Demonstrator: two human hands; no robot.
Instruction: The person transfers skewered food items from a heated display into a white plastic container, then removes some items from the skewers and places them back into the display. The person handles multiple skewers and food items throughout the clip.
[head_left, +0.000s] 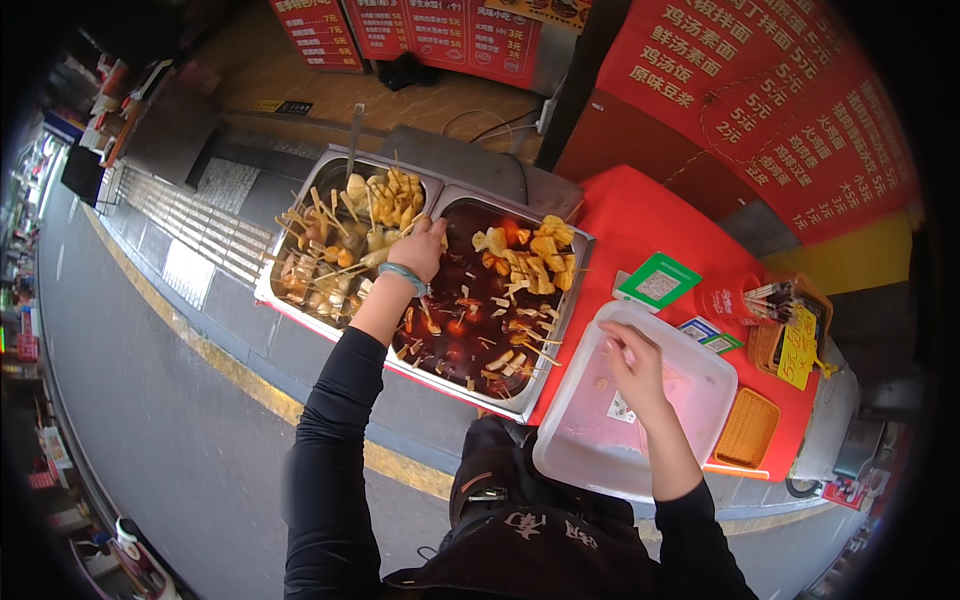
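My left hand (420, 251), with a green bangle at the wrist, reaches over the divider between two steel food pans; its fingertips touch or nearly touch something pale, and whether it grips it I cannot tell. The left pan (300, 311) holds skewered foods in broth. In the right pan (442, 289), skewers and folded tofu-like pieces (529, 266) stand in dark red broth. My right hand (634, 364) hovers over a translucent plastic tub (555, 450), fingers slightly bent and apart, holding nothing. A few small bits lie in the tub.
A red cloth (615, 202) covers the table. On it are a green code stand (660, 281), a red cup of packed sticks (727, 296), a wicker basket (748, 427) and a yellow handwritten sign (796, 349). A metal handle (355, 135) rises from the left pan.
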